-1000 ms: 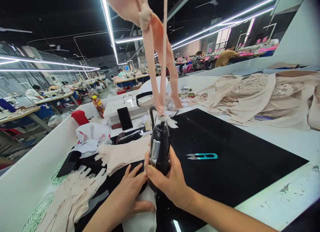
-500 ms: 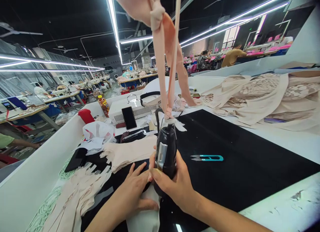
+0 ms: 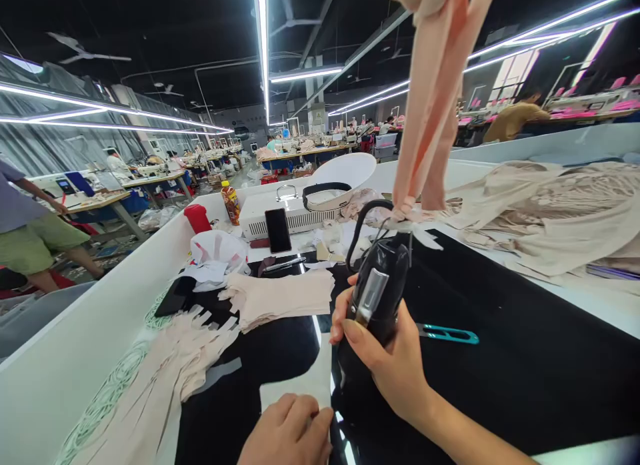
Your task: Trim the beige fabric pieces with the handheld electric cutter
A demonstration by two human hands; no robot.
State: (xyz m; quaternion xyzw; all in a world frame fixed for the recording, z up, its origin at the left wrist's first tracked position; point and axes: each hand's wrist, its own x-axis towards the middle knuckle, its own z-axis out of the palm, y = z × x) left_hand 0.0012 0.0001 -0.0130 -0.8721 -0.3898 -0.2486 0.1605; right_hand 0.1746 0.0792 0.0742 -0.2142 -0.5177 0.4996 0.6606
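Black work surface (image 3: 530, 378) fills the middle and right of the bench. Heap of beige fabric (image 3: 545, 215) at far right. Pile of beige strips (image 3: 145, 385) along the left side, next to pale green cord (image 3: 115, 378). White slotted box (image 3: 255, 225) at the back. Pink cloth strips (image 3: 425, 111) hang from above and come down to the top of the black handheld tool (image 3: 383, 278). Stack of pale pink pieces (image 3: 280, 295) lies flat, left of the tool.

Right hand (image 3: 385, 358) is wrapped firmly round the tool, thumb across the front; tool tilted, top leaning right, its lower end hard to make out against the black. Left hand (image 3: 290, 431) is at the bottom edge, fingers curled on the near part of the off-white piece (image 3: 307, 378); can't tell if it pinches it. That piece lies on the black surface, right edge just beside the tool.

Phone (image 3: 278, 230) leans on the box, bottle (image 3: 231, 202) at the box's left. Teal snips (image 3: 453, 334) right of the right hand, blade end partly hidden by it.
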